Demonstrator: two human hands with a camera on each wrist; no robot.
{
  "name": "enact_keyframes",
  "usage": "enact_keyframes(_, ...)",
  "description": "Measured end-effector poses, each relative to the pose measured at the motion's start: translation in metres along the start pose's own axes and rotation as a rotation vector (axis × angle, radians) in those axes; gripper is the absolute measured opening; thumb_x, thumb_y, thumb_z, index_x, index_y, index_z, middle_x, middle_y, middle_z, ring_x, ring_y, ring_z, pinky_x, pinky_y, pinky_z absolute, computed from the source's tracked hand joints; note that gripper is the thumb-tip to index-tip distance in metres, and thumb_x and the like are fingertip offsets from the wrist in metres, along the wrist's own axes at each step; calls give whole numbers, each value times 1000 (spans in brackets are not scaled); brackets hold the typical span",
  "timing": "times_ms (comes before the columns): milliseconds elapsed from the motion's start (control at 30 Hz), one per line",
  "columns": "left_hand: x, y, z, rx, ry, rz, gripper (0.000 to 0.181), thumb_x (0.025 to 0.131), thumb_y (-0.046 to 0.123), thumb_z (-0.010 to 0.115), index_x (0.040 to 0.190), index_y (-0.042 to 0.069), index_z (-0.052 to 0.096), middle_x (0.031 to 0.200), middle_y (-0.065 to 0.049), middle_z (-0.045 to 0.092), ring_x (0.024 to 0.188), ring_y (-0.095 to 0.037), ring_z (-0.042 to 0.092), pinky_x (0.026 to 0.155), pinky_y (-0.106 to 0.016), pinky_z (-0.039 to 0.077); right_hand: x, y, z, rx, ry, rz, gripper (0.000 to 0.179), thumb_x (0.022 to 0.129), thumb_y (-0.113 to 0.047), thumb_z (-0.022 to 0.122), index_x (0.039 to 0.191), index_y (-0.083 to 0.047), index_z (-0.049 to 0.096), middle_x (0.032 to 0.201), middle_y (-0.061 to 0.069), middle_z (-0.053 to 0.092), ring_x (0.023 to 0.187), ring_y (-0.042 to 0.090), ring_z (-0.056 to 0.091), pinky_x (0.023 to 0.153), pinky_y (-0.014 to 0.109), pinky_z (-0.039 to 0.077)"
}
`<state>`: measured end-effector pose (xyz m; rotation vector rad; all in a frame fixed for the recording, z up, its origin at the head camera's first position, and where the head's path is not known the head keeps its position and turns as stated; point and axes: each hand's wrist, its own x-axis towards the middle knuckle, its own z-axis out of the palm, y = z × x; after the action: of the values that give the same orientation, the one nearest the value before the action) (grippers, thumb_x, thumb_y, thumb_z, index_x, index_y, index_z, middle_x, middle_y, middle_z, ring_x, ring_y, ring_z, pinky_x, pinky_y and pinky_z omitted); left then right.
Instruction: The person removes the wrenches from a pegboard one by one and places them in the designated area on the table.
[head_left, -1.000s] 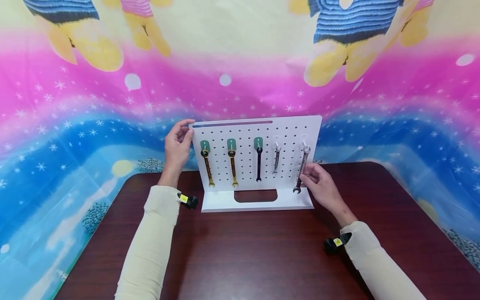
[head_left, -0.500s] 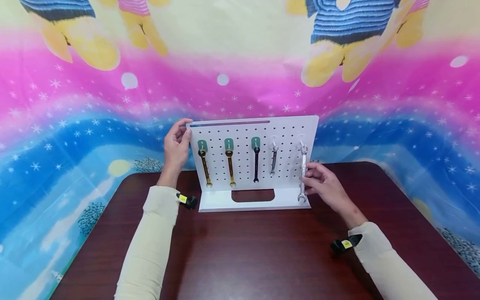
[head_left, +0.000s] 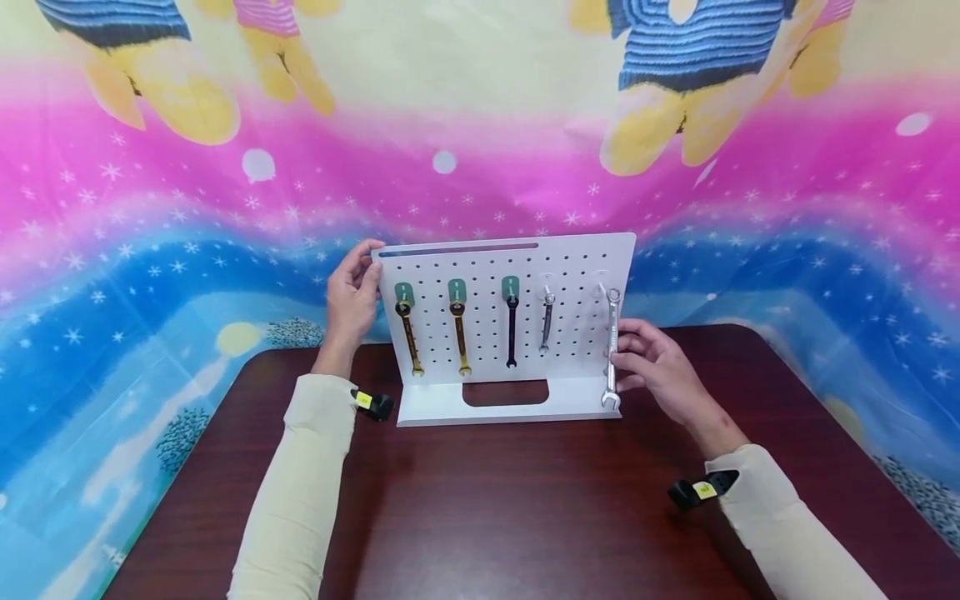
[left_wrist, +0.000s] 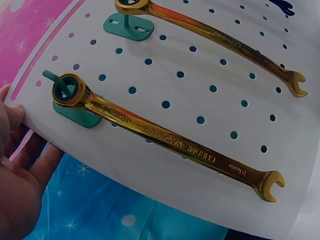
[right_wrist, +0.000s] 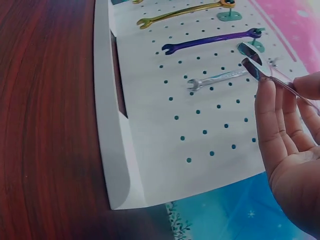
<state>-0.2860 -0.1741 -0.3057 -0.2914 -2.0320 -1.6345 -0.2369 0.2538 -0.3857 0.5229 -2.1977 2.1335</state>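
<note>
At the right edge of the board, we've got a silver wrench pinched in our right hand, pretty much upright, top just beside a clear hook. Our left hand grips the top left corner; four other wrenches hang between.

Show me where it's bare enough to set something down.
Free: the wooden table before the white pegboard, between both sleeves; also right of the right hand. Crowded: the pegboard, with four hanging combination wrenches, the left hand gripping one edge, a pinched silver combination wrench at the other.
</note>
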Motion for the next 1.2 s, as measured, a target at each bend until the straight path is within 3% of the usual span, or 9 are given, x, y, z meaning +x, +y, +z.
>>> enact_keyframes(333, -1, 3, 0, 5, 21, -24, 32, 109, 9, 51, 139, 5, 62, 116, -18, 61, 101, -28, 65, 85, -37, 56, -10, 0, -25, -89, 9, 41, 36, 101, -5, 65, 135, -2, 53, 104, 9, 69, 83, 23, 72, 65, 39, 62)
enact_keyframes(500, 1, 3, 0, -3, 29, -7, 32, 109, 9, 52, 138, 4, 63, 114, -20, 61, 100, -29, 65, 83, -35, 56, -16, 11, -40, -141, -36, 154, 33, 101, -5, 63, 133, -4, 51, 103, 5, 70, 86, 20, 69, 65, 40, 62)
enact_keyframes(667, 1, 3, -1, -19, 29, -12, 32, 109, 9, 52, 138, 4, 63, 113, -19, 60, 100, -28, 65, 82, -34, 56, -17, 30, -53, -210, -79, 284, 46, 102, -7, 59, 142, 7, 41, 109, 21, 64, 87, 21, 67, 66, 41, 61)
enact_keyframes(767, 5, -11, -2, -31, 36, -39, 32, 108, 12, 54, 139, 9, 65, 114, -14, 60, 101, -24, 64, 83, -33, 56, -16, 42, -57, -231, -96, 347, 49, 103, -8, 58, 145, 9, 39, 112, 29, 61, 88, 22, 67, 67, 41, 61)
enact_keyframes(900, 5, -16, -3, -40, 27, -53, 33, 108, 13, 54, 139, 10, 65, 113, -11, 60, 101, -24, 64, 83, -32, 56, -15, 56, -59, -237, -117, 416, 52, 102, -9, 59, 146, 9, 39, 112, 24, 63, 90, 25, 67, 70, 41, 61)
enact_keyframes(1033, -2, -2, -2, -30, 10, -43, 32, 108, 9, 53, 139, 6, 63, 113, -15, 59, 101, -26, 63, 82, -33, 56, -12, 65, -61, -236, -129, 472, 54, 101, -11, 61, 146, 8, 40, 110, 19, 65, 93, 27, 67, 72, 43, 61)
enact_keyframes(1200, -3, 1, -3, -20, 13, -32, 33, 108, 9, 53, 140, 4, 63, 114, -18, 58, 102, -29, 63, 84, -35, 56, -7, 69, -59, -252, -136, 508, 54, 99, -10, 62, 145, 10, 41, 107, 18, 66, 91, 28, 67, 72, 44, 62)
